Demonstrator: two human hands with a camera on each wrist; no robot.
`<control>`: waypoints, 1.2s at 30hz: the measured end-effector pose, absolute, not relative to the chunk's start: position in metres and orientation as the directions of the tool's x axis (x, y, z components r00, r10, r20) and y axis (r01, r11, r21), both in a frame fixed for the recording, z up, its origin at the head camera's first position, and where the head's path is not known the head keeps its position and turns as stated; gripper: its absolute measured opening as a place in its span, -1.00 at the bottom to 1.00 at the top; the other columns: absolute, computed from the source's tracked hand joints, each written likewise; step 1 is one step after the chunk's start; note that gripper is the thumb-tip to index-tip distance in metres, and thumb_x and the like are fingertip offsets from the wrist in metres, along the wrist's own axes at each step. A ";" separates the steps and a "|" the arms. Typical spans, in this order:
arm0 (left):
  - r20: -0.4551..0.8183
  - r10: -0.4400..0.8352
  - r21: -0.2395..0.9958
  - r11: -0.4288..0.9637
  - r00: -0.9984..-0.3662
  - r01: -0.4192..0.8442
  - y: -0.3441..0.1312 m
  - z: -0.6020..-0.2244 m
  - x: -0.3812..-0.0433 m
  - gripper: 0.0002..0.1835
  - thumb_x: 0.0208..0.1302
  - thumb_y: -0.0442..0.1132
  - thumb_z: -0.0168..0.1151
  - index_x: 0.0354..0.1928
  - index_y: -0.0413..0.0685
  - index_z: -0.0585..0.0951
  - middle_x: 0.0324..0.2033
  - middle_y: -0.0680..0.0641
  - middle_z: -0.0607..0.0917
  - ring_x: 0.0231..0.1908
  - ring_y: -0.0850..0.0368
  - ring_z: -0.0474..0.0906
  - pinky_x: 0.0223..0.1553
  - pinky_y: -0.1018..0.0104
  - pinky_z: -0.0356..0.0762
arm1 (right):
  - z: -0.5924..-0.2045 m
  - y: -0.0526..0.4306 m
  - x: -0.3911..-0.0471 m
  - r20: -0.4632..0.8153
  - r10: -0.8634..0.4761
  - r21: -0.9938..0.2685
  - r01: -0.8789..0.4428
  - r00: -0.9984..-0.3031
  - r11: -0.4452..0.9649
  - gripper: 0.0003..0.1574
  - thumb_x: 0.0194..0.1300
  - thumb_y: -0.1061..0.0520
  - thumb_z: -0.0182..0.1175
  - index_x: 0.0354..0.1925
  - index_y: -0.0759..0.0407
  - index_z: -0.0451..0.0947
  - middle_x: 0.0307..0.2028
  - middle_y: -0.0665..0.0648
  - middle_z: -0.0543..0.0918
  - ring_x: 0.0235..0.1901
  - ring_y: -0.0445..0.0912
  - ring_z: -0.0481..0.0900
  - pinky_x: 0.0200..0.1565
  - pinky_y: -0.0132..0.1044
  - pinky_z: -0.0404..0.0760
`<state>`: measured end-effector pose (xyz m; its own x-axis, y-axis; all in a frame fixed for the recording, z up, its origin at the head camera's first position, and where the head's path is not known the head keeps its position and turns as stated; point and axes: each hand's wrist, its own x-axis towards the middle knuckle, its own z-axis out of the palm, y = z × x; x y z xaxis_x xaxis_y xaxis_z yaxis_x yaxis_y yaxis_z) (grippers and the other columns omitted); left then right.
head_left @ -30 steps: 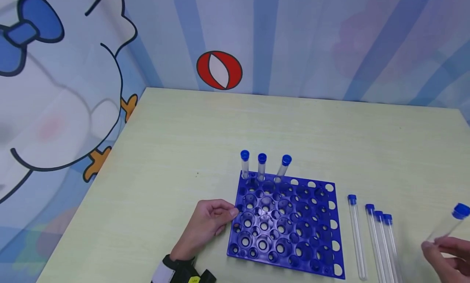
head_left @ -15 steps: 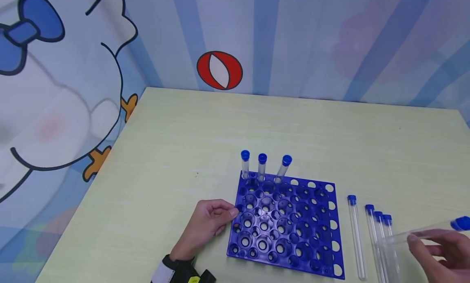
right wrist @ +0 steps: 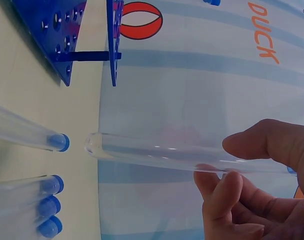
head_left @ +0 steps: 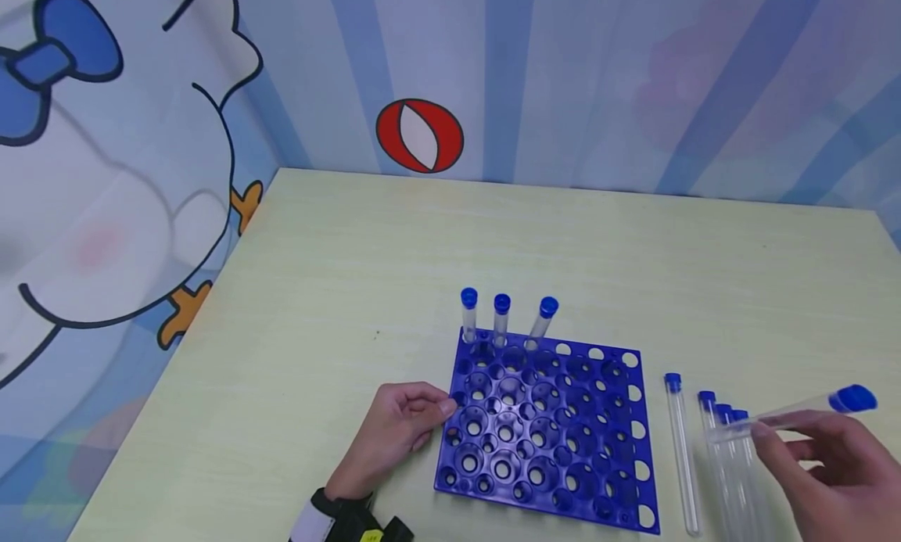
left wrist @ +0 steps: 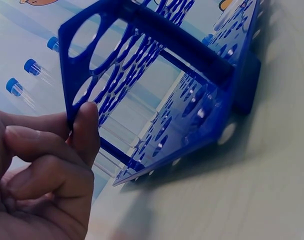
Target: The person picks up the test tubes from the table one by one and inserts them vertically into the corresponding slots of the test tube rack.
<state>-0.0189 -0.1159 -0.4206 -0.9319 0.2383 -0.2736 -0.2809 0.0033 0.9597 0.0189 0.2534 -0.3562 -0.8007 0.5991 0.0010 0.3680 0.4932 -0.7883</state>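
Observation:
A blue test tube rack [head_left: 549, 432] full of round holes stands on the table. Three clear tubes with blue caps, among them a tilted test tube [head_left: 542, 321], stand along its far edge. My left hand [head_left: 403, 421] pinches the rack's left edge between thumb and forefinger; the left wrist view shows the fingertips on the upper plate [left wrist: 79, 60]. At the right, my right hand [head_left: 823, 464] holds a capped clear test tube [right wrist: 157, 150] between thumb and fingers. That tube is tilted, its rounded end toward the rack and its blue cap [head_left: 853, 399] to the right.
Several capped tubes lie on the table right of the rack: a single tube [head_left: 681, 456] nearest it, then a close group [head_left: 718, 464] partly behind the held tube. A patterned wall [head_left: 563, 80] rises behind the table [head_left: 338, 276].
My right hand has come left, toward the rack, with the test tube, which has tipped from steep to nearly level. My left hand has stayed on the rack's edge.

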 end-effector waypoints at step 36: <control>-0.276 0.251 0.959 0.011 -0.928 -0.282 -0.117 -0.420 -0.019 -0.68 0.17 -0.12 0.26 -0.22 -0.30 0.60 -0.58 -0.10 0.54 -0.73 0.25 0.23 -0.69 0.49 0.16 | -0.327 0.220 0.001 0.065 0.426 -0.731 0.248 -0.902 0.636 -0.69 0.18 0.00 0.24 -0.11 0.03 0.52 -0.25 -0.10 0.56 -0.42 -0.24 0.50 -0.44 -0.58 0.41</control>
<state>-0.0195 -0.1166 -0.4198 -0.9279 0.2512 -0.2756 -0.2819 0.0113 0.9594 0.0014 0.2205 -0.3275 -0.9022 0.4264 0.0650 0.2480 0.6359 -0.7308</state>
